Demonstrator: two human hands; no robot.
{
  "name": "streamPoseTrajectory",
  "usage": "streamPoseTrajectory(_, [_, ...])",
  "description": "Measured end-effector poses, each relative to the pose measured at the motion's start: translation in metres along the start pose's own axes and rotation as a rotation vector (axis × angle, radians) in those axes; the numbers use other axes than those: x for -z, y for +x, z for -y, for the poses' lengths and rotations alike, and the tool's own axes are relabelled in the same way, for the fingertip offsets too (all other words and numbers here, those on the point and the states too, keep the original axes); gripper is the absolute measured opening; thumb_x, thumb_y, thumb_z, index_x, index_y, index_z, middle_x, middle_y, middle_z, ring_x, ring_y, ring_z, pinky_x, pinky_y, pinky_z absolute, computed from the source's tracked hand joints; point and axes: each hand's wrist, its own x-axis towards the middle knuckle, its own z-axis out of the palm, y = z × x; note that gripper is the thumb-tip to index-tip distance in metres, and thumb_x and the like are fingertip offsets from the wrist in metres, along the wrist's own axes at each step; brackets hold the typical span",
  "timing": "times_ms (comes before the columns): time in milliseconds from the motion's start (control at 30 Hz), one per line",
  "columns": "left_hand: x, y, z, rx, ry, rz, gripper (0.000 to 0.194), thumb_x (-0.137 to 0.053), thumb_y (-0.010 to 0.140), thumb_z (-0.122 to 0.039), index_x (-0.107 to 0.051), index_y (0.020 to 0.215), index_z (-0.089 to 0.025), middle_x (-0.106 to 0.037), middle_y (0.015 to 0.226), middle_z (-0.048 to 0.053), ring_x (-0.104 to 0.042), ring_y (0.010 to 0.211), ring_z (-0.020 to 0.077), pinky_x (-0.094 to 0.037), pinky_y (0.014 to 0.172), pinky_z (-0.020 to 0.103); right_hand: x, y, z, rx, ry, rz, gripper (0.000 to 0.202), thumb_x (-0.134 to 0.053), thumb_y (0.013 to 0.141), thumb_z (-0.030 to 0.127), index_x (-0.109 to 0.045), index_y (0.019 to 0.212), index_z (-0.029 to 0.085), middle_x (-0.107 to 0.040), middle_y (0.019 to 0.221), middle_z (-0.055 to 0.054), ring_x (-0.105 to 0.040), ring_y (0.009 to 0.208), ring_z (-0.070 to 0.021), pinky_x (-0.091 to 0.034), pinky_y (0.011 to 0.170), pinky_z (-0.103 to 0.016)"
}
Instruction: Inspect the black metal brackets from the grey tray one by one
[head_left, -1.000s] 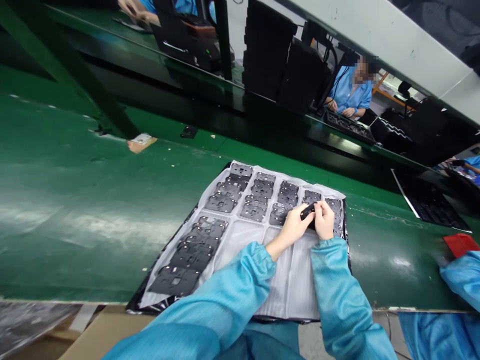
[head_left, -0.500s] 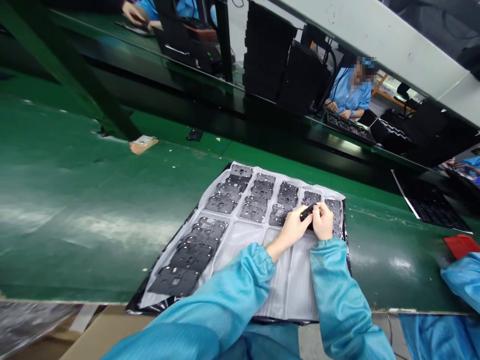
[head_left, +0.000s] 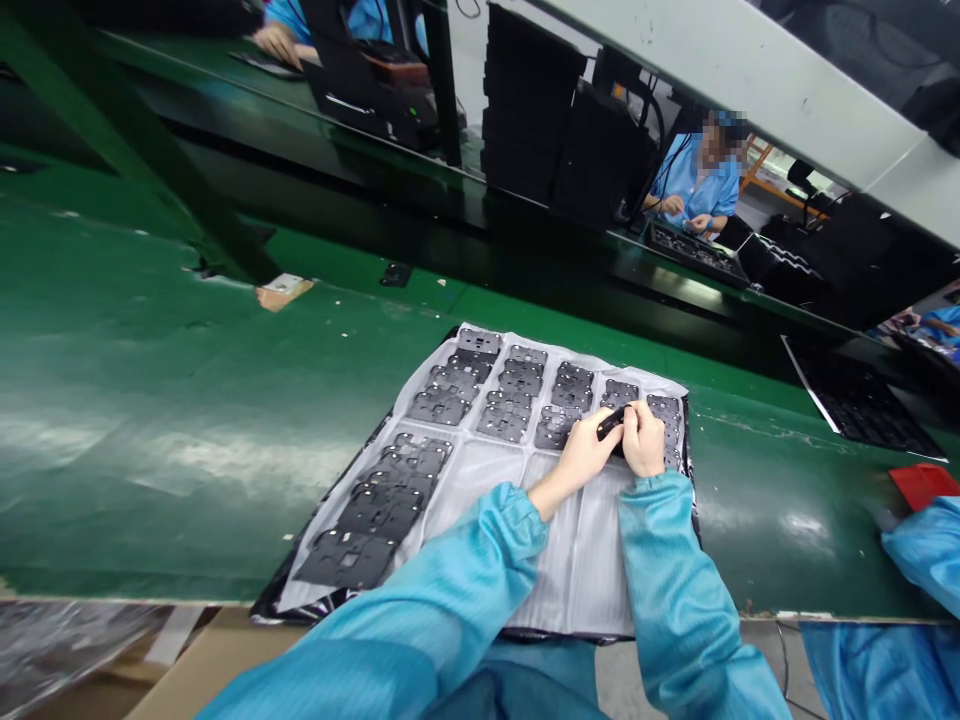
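Observation:
A white plastic tray (head_left: 480,470) lies on the green belt (head_left: 165,400), with rows of flat black parts (head_left: 442,405) in its pockets. Both of my hands meet over the tray's far right corner. My left hand (head_left: 581,458) and my right hand (head_left: 643,440) pinch one small black part (head_left: 611,423) between their fingertips, just above the parts lying there. Blue sleeves cover both of my arms.
A tan tag (head_left: 281,290) and a small black piece (head_left: 395,274) lie on the belt beyond the tray. A dark tray (head_left: 862,405) and a red object (head_left: 922,485) sit at right, next to another person's blue sleeve (head_left: 919,545). Across the line sits a person in blue (head_left: 694,185). Black stacks (head_left: 532,100) stand behind.
My hands stay together on the small black part at the same tray corner, with only slight finger movement. The view has shifted a little.

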Motion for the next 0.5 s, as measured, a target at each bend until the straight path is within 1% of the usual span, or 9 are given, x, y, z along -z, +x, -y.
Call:
streamPoseTrajectory(267, [0.000, 0.000, -0.002, -0.009, 0.011, 0.000, 0.020, -0.053, 0.089, -0.030, -0.064, 0.096, -0.015, -0.068, 0.087, 0.002, -0.061, 0.077, 0.0147, -0.045, 0.071, 0.022, -0.003, 0.002, -0.009, 0.076, -0.101, -0.036, 0.026, -0.037, 0.090, 0.031, -0.058, 0.083, 0.018, -0.060, 0.064, -0.001, -0.056, 0.053, -0.0153, -0.039, 0.056, -0.024])
streamPoseTrajectory(400, [-0.001, 0.001, -0.003, -0.061, 0.000, -0.003, 0.020, -0.053, 0.089, -0.028, -0.065, 0.097, -0.015, -0.067, 0.088, 0.003, -0.061, 0.079, 0.0150, -0.045, 0.072, 0.023, -0.001, 0.005, -0.014, 0.117, -0.161, -0.052, 0.027, -0.037, 0.089, 0.031, -0.059, 0.083, 0.018, -0.061, 0.063, -0.002, -0.057, 0.053, -0.0164, -0.040, 0.056, -0.025])
streamPoseTrajectory(500, [-0.001, 0.002, -0.004, -0.065, 0.009, -0.006, 0.020, -0.052, 0.088, -0.026, -0.064, 0.099, -0.014, -0.068, 0.091, 0.004, -0.062, 0.082, 0.0158, -0.046, 0.073, 0.023, 0.000, 0.007, -0.020, 0.140, -0.211, -0.054, 0.028, -0.036, 0.088, 0.028, -0.061, 0.086, 0.017, -0.063, 0.065, -0.005, -0.058, 0.055, -0.0177, -0.040, 0.056, -0.026])
